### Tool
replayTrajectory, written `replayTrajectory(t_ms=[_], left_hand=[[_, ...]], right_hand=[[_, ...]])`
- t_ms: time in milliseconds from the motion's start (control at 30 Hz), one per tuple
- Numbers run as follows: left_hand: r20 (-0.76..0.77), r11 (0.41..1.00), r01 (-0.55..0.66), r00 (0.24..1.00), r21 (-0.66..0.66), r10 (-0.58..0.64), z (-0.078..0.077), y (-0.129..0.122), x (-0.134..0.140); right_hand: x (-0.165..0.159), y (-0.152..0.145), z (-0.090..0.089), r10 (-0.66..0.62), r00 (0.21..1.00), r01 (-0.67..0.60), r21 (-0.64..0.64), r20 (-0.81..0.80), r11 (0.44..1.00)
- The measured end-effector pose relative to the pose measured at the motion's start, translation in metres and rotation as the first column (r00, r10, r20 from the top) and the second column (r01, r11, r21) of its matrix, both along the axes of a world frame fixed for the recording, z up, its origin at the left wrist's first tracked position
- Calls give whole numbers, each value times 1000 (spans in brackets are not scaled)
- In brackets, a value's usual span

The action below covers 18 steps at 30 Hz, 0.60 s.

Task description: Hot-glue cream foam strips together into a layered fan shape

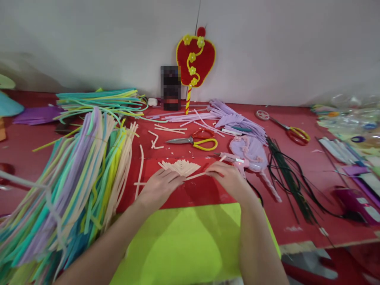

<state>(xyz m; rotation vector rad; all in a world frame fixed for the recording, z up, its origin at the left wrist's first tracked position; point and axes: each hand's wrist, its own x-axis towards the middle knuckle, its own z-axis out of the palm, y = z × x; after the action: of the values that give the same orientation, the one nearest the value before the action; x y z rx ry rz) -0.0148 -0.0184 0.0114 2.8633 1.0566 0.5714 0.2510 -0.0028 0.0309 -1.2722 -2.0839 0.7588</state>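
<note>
Pinching a pale strip (196,176), apparently not yet attached, the right hand (227,178) sits beside the seemingly well-formed ribbed fan (182,167) on the red board (192,194), the left hand (160,185) (grip unclear) overlapping its edge.

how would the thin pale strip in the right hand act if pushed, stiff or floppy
The pale strip probably weighs little, being so thin. It likely holds its line, as it runs straight from the right hand. It may keep a crease, like the kinked piece beyond the left hand.
</note>
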Motion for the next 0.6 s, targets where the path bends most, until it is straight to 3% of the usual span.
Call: replayTrajectory(t_ms=[200, 433, 600], left_hand=[[6, 998, -44, 999, -38, 44, -4, -1, 1], [54, 994, -105, 993, -24, 106, -6, -11, 11], [95, 996, -91, 991, -21, 92, -10, -7, 10]], right_hand=[[13, -1, 4, -69, 994, 73, -35, 90, 997], [-29, -14, 1, 147, 988, -145, -50, 44, 988], [-39, -17, -6, 112, 983, -112, -12, 143, 994]])
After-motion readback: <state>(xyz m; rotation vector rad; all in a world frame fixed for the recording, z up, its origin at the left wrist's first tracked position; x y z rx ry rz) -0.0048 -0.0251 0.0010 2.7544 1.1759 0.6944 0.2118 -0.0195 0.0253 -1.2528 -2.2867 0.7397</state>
